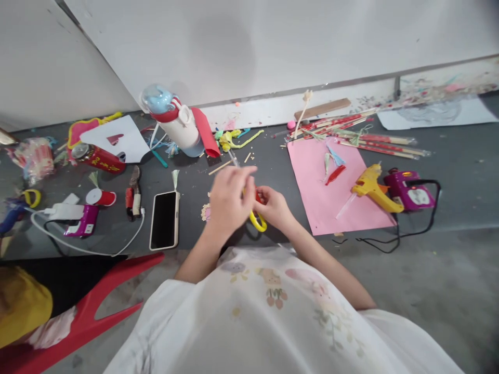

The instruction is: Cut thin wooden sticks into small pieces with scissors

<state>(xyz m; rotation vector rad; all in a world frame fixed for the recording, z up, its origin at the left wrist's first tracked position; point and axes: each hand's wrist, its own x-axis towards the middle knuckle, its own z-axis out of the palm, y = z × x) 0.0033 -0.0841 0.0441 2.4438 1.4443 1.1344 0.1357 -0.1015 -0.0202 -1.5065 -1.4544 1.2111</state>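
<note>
My left hand is over the front middle of the desk, slightly blurred. One of its fingers points right, and its palm side is hidden. Beside it, my right hand is closed, its fingertips pinched at the yellow-handled scissors. A small red part shows between the two hands; I cannot make out what it belongs to. The scissors' handle loop hangs below the fingers, and a shiny blade-like piece sticks out beyond my left hand. Left of that wrist lies a small piece with a beaded-looking edge, partly covered.
A phone, pliers, a red can and a water bottle are to the left. On the right, a yellow glue gun lies on pink paper, beside a purple box with a black cable. Another person's yellow-covered head is lower left.
</note>
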